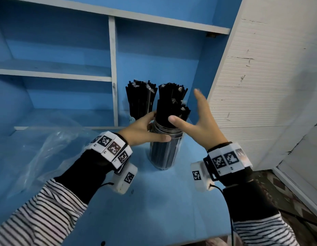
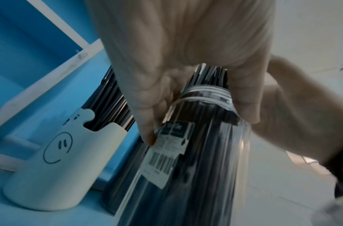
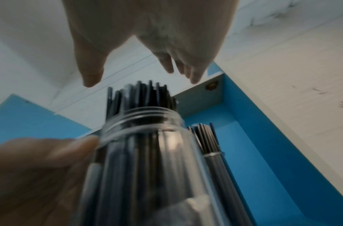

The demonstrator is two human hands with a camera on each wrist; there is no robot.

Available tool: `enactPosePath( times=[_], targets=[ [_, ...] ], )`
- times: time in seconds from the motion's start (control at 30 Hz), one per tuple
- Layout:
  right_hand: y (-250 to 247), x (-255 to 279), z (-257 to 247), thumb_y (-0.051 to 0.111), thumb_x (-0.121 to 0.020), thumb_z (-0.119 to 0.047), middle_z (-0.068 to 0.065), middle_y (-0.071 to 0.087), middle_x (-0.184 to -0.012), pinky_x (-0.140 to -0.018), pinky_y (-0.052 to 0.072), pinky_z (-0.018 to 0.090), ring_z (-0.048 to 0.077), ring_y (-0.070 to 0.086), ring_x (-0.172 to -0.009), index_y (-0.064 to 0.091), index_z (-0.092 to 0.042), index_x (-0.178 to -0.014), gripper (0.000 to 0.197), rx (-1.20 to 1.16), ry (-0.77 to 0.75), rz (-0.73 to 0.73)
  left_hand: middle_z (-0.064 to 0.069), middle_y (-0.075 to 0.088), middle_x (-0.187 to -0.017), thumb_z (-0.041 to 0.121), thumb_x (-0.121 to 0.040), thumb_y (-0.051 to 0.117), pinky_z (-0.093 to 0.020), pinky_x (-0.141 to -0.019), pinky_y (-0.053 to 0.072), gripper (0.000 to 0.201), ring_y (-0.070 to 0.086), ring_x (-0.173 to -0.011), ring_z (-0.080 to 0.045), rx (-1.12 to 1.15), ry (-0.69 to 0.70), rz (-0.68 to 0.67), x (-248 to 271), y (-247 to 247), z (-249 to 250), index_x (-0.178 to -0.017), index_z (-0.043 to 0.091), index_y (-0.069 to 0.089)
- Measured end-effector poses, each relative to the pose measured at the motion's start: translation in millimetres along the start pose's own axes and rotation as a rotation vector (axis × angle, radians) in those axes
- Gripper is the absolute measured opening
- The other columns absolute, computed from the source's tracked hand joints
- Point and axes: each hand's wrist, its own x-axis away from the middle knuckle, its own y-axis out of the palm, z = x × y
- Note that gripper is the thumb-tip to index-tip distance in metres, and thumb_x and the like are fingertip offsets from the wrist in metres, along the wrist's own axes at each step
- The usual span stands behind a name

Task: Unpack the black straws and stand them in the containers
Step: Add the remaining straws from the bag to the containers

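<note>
A clear plastic jar [image 1: 164,153] packed with black straws [image 1: 172,109] stands upright on the blue table [image 1: 154,201]. My left hand [image 1: 159,126] grips the jar at its threaded neck, thumb in front and fingers behind; the left wrist view shows the left hand [image 2: 199,130] above the barcode label [image 2: 162,163]. My right hand [image 1: 184,105] hovers open beside the straw tops with its fingers straight and holds nothing. Behind stand a white smiley-face holder [image 2: 56,168] of straws [image 1: 140,100] and a third straw bundle [image 1: 172,92].
Crumpled clear plastic wrap [image 1: 47,144] lies on the table at the left. Blue shelving with a white upright divider [image 1: 113,68] rises behind the jar. A white panelled wall [image 1: 260,86] closes in on the right. The table's front edge [image 1: 154,240] is near me.
</note>
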Motion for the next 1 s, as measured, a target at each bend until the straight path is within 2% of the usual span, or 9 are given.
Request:
enactPosePath(
  times=[0.1,0.17,0.3,0.4,0.5,0.6,0.73,0.83,1.0],
  targets=[
    [4.9,3.8,20.4,0.068,-0.068,-0.064,-0.022,0.050,-0.133,-0.110,0.039,0.038,-0.006,0.044,-0.126,0.038,-0.031,-0.135,0.080,-0.048,0.066,-0.162,0.006,0.064,-0.125,0.017,-0.073,0.082,-0.030,-0.104,0.045,0.068,0.060,-0.117,-0.007,0.037,0.020,-0.001,-1.0,3.4,-1.4,-0.132,0.027,0.049],
    [9.4,6.2,27.8,0.070,-0.070,-0.063,-0.020,0.058,-0.121,-0.103,0.047,0.038,-0.003,0.054,-0.115,0.043,-0.030,-0.130,0.074,-0.077,0.077,-0.167,0.002,0.065,-0.125,0.010,-0.076,0.080,-0.026,-0.101,0.047,0.065,0.061,-0.116,-0.008,0.070,0.037,0.023,-2.3,5.2,-5.9,-0.133,0.020,0.051],
    [3.9,0.4,33.2,0.070,-0.064,-0.071,-0.017,0.062,-0.118,-0.100,0.048,0.038,0.003,0.058,-0.112,0.048,-0.028,-0.128,0.080,-0.052,0.089,-0.134,0.004,0.065,-0.122,0.006,-0.074,0.077,-0.021,-0.095,0.049,0.063,0.062,-0.113,-0.006,0.121,0.057,0.040,-5.6,7.0,-9.9,-0.131,0.015,0.053],
    [-7.3,-1.7,38.2,0.075,-0.069,-0.058,-0.017,0.061,-0.118,-0.098,0.048,0.032,0.003,0.058,-0.110,0.048,-0.026,-0.128,0.073,-0.047,0.137,-0.084,0.011,0.056,-0.134,0.035,-0.061,0.085,-0.027,-0.100,0.047,0.082,0.054,-0.122,-0.004,0.150,0.041,0.190,-10.4,12.0,-12.6,-0.135,0.024,0.050],
    [-19.0,-0.4,49.4,0.077,-0.075,-0.042,-0.021,0.057,-0.115,-0.086,0.043,0.011,-0.010,0.054,-0.104,0.044,-0.029,-0.126,0.062,-0.077,0.182,0.039,0.016,0.051,-0.135,0.062,-0.058,0.081,-0.029,-0.106,0.041,0.084,0.047,-0.126,-0.003,0.131,0.025,0.399,-19.0,20.5,-15.7,-0.129,0.030,0.050],
    [-26.8,-5.9,61.4,0.075,-0.078,-0.041,-0.019,0.057,-0.111,-0.072,0.038,0.006,-0.014,0.051,-0.094,0.045,-0.023,-0.128,0.062,-0.049,0.220,0.142,0.010,0.040,-0.146,0.052,-0.074,0.075,-0.027,-0.109,0.033,0.083,0.037,-0.135,-0.008,0.020,-0.040,0.462,-34.1,32.0,-18.4,-0.142,0.024,0.037],
    [-29.8,-22.2,74.2,0.072,-0.080,-0.047,-0.015,0.054,-0.111,-0.059,0.037,0.001,0.001,0.053,-0.093,0.042,-0.020,-0.133,0.067,-0.009,0.247,0.179,0.002,0.037,-0.147,0.038,-0.084,0.070,-0.022,-0.101,0.028,0.084,0.037,-0.135,-0.015,-0.033,-0.111,0.454,-58.3,47.6,-17.1,-0.150,0.016,0.022],
    [-29.4,-38.6,82.3,0.071,-0.081,-0.045,-0.013,0.054,-0.112,-0.075,0.039,0.007,0.003,0.053,-0.097,0.044,-0.019,-0.134,0.064,-0.003,0.236,0.189,0.003,0.048,-0.134,0.027,-0.084,0.073,-0.020,-0.094,0.033,0.073,0.048,-0.121,-0.013,-0.050,-0.078,0.508,-77.7,53.5,-18.6,-0.144,0.015,0.031],
    [-23.1,-63.3,98.3,0.070,-0.082,-0.045,-0.011,0.057,-0.113,-0.089,0.039,0.023,0.006,0.052,-0.104,0.049,-0.020,-0.130,0.058,-0.016,0.226,0.204,-0.007,0.044,-0.145,0.026,-0.080,0.076,-0.035,-0.111,0.034,0.085,0.043,-0.133,-0.024,-0.053,-0.071,0.606,-108.1,52.7,-31.3,-0.146,0.011,0.024]
  ],
)
